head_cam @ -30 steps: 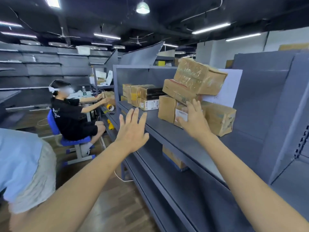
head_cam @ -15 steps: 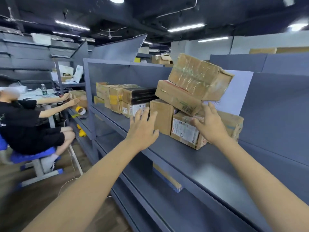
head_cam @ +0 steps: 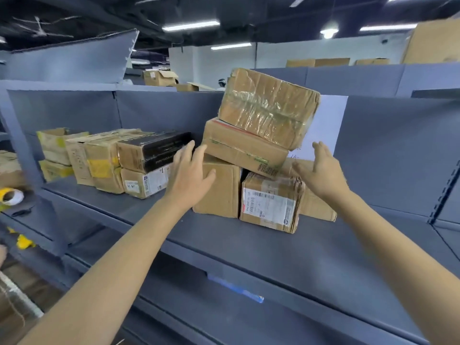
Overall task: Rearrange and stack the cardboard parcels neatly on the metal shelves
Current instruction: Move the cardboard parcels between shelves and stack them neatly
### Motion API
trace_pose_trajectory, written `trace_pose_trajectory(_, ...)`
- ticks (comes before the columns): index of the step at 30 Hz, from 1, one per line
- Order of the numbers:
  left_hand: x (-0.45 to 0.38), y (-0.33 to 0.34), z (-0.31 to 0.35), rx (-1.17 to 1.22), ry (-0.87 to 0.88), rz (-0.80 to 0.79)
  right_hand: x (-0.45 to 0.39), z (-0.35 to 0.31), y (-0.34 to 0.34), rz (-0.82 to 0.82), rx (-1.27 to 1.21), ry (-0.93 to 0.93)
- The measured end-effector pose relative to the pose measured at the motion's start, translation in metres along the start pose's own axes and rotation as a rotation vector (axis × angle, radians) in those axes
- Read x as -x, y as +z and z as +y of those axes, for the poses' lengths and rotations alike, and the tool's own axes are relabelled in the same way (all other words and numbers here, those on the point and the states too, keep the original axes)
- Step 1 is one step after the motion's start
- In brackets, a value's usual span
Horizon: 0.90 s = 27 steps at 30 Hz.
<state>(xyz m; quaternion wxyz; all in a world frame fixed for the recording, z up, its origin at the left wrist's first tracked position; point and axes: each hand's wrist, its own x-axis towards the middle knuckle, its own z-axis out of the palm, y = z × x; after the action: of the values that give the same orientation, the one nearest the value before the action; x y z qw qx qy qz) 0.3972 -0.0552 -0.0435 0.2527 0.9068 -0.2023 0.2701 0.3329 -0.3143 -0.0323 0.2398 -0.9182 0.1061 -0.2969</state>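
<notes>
- Grey metal shelf (head_cam: 286, 247) runs across the whole view, with a matching grey back panel (head_cam: 388, 145) behind it and another level underneath.
- Room looks like a warehouse: dark ceiling, long strip lights (head_cam: 191, 25), white wall at the back, more brown boxes sitting on top of the far shelving.
- Main pile is in the middle of the shelf, 5 cardboard parcels as far as I can count.
- On top there's a wrinkly taped parcel (head_cam: 268, 108), shiny clear tape all over it, sitting tilted.
- Under that is a flat parcel (head_cam: 245, 148) with a barcode on its edge, also at a slant.
- Bottom row: a plain parcel (head_cam: 220, 192) on the left, touching a labelled parcel (head_cam: 270, 205) with a white shipping label, and a low parcel (head_cam: 316, 205) behind and to the right, mostly hidden.
- A white sheet (head_cam: 326, 125) stands against the back panel behind the pile.
- Left hand (head_cam: 190, 175) is spread flat, fingers straight, up against the left side of the pile; can't tell if it's pressing.
- Right hand (head_cam: 321, 170) is also flat and relaxed, gripping nothing, just beside the pile's right side.
- Further left on the same shelf is a second bunch of boxes, including a black box (head_cam: 154, 150) on top of one with a white label.
- A roll of yellow tape (head_cam: 10, 197) sits at the far left edge.
</notes>
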Motion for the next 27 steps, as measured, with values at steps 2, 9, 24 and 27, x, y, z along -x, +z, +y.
trace_pose_trajectory(2, -0.014, 0.003, -0.005, 0.052, -0.012, 0.007, -0.004, 0.005, -0.001, 0.012, 0.000, 0.033)
trace_pose_trajectory(9, -0.067, 0.011, -0.024, 0.152, -0.067, 0.091, -0.051, 0.009, -0.014, 0.122, -0.081, 0.006)
trace_pose_trajectory(24, -0.119, 0.027, -0.020, 0.554, -0.068, -0.181, -0.130, -0.002, -0.021, 0.063, -0.554, -0.066)
trace_pose_trajectory(27, -0.124, 0.029, -0.027, 0.630, -0.084, -0.240, -0.132, 0.000, -0.015, 0.160, -0.566, -0.089)
